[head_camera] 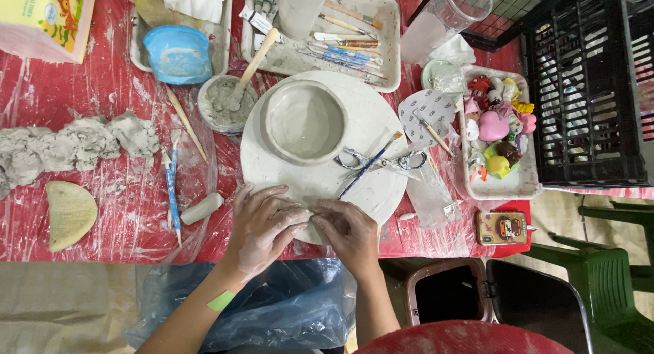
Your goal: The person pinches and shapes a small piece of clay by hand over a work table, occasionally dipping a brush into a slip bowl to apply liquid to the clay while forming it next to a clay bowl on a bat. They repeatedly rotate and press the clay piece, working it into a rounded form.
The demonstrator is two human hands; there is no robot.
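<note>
My left hand (262, 226) and my right hand (349, 231), both smeared with grey clay, meet at the near rim of a round white turntable (371, 126). Together their fingertips pinch a small piece of grey clay (311, 216). A grey clay bowl (304, 121) sits upright on the turntable just beyond my hands. A thin brush (368, 166) and metal scissors (402, 162) lie on the turntable to the right of the bowl.
Lumps of raw clay (75, 143) and a tan sponge (68, 212) lie at left on the red plastic-covered table (61, 88). A slip pot with a wooden stick (228, 102), tool trays (354, 34), a figurine tray (497, 132), a black crate (586, 88) and a phone (502, 227) surround the turntable.
</note>
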